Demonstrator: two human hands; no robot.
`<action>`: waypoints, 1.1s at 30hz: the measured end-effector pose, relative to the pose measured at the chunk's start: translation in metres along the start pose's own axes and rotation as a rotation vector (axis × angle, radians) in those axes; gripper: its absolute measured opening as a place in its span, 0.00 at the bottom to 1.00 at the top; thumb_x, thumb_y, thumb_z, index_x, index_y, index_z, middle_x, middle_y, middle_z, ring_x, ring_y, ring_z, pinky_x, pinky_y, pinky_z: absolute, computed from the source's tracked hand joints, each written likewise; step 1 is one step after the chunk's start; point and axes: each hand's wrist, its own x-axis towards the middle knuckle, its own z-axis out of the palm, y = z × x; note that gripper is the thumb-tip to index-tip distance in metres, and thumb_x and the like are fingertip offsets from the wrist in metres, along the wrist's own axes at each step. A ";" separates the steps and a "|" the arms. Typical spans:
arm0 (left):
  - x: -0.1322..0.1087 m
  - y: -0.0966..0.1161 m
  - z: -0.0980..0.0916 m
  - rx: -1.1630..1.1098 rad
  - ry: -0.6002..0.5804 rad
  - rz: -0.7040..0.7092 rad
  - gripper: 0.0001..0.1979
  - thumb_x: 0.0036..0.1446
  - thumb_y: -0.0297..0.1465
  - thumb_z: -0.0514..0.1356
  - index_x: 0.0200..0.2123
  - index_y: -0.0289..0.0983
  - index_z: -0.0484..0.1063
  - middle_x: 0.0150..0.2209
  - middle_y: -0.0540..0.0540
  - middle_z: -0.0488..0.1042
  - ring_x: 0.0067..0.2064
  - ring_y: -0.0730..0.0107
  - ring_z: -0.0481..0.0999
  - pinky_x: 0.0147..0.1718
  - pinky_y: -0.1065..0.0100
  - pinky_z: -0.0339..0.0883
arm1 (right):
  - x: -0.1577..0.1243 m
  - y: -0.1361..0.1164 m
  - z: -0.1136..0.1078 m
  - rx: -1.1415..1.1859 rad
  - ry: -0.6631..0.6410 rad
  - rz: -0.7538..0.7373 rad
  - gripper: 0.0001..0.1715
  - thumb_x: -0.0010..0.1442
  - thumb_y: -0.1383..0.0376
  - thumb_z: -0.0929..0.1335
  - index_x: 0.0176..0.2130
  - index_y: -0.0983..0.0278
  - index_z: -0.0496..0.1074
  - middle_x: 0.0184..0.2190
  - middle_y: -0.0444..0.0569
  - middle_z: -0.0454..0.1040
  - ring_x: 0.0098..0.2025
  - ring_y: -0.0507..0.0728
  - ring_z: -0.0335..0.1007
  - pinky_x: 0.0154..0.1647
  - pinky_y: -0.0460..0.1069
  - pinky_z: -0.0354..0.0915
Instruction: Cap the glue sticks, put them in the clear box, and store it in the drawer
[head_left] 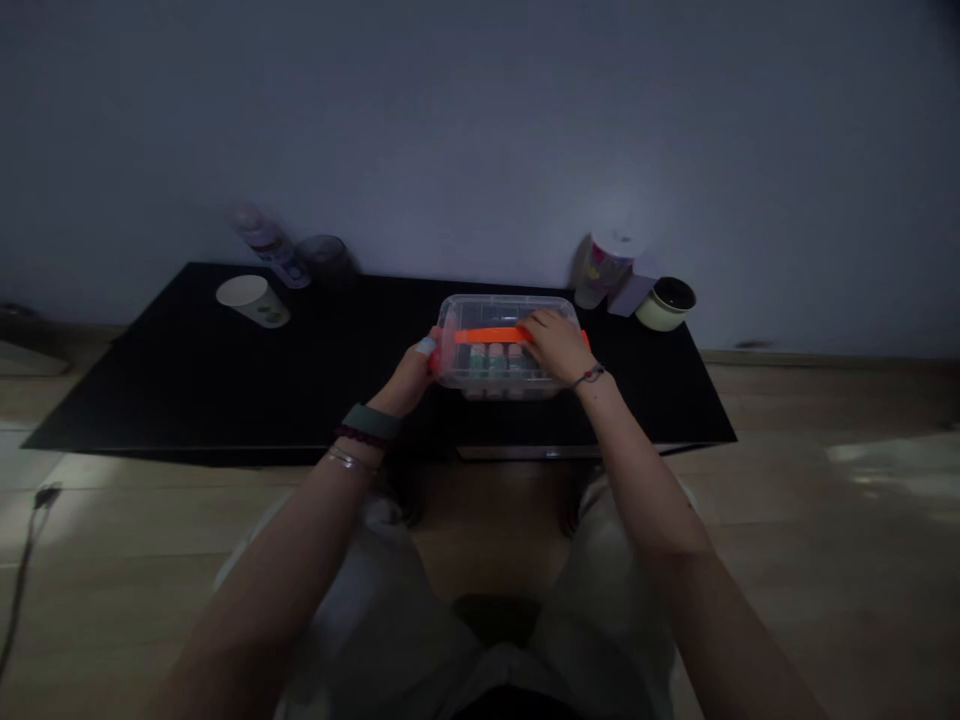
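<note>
A clear plastic storage box [480,378] with a see-through lid stands on the black table, near the middle. Across its top runs an orange handle [487,336]. Several small bottle-like items show dimly through the plastic. My left hand [413,374] is closed around the box's left end, beside an orange side latch [434,362]; its fingertips are partly hidden. My right hand [556,345] lies over the right part of the lid, its fingers bent around the right end of the handle.
On the black table [360,380], a paper cup [253,300], a blurred bottle [270,245] and a dark round container [328,262] stand left. At the back right are a patterned cup [604,268], a small pale box [632,290] and a cream jar [666,304]. A wall rises behind.
</note>
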 end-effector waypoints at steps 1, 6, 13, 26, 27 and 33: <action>0.001 0.000 0.000 0.001 0.010 -0.016 0.25 0.56 0.51 0.58 0.43 0.35 0.75 0.37 0.42 0.78 0.40 0.59 0.77 0.39 0.60 0.73 | -0.001 0.001 0.000 0.002 -0.007 0.006 0.18 0.69 0.66 0.63 0.54 0.68 0.74 0.51 0.60 0.73 0.56 0.65 0.66 0.57 0.58 0.62; 0.001 0.002 -0.002 0.045 0.073 -0.059 0.17 0.50 0.43 0.61 0.36 0.36 0.73 0.31 0.46 0.73 0.34 0.63 0.73 0.36 0.61 0.70 | -0.006 0.011 0.001 0.045 -0.014 0.035 0.18 0.68 0.67 0.63 0.55 0.67 0.73 0.52 0.59 0.73 0.56 0.65 0.67 0.57 0.59 0.64; 0.006 0.000 -0.003 0.243 0.125 0.017 0.17 0.53 0.39 0.60 0.43 0.36 0.72 0.40 0.42 0.74 0.44 0.57 0.74 0.50 0.51 0.70 | -0.015 0.024 0.006 0.114 0.096 0.133 0.29 0.70 0.54 0.62 0.62 0.67 0.68 0.61 0.62 0.66 0.65 0.67 0.59 0.64 0.62 0.58; 0.020 0.027 0.031 1.004 0.003 0.489 0.34 0.63 0.38 0.56 0.69 0.36 0.54 0.71 0.32 0.53 0.74 0.42 0.44 0.67 0.35 0.40 | -0.014 0.033 0.016 0.207 -0.036 0.261 0.52 0.67 0.37 0.53 0.72 0.71 0.52 0.74 0.60 0.45 0.76 0.66 0.32 0.73 0.63 0.43; 0.020 0.027 0.032 1.041 -0.024 0.454 0.35 0.63 0.39 0.55 0.70 0.36 0.53 0.72 0.32 0.52 0.74 0.41 0.43 0.66 0.33 0.40 | -0.014 0.033 0.016 0.209 -0.036 0.257 0.52 0.66 0.37 0.53 0.72 0.71 0.52 0.74 0.60 0.45 0.76 0.67 0.32 0.73 0.64 0.43; 0.018 0.030 0.028 1.168 -0.099 0.398 0.36 0.63 0.41 0.55 0.71 0.36 0.52 0.73 0.34 0.50 0.74 0.41 0.43 0.67 0.33 0.39 | -0.013 0.034 0.021 0.207 -0.035 0.254 0.52 0.66 0.36 0.53 0.72 0.70 0.52 0.73 0.60 0.46 0.76 0.68 0.34 0.72 0.65 0.43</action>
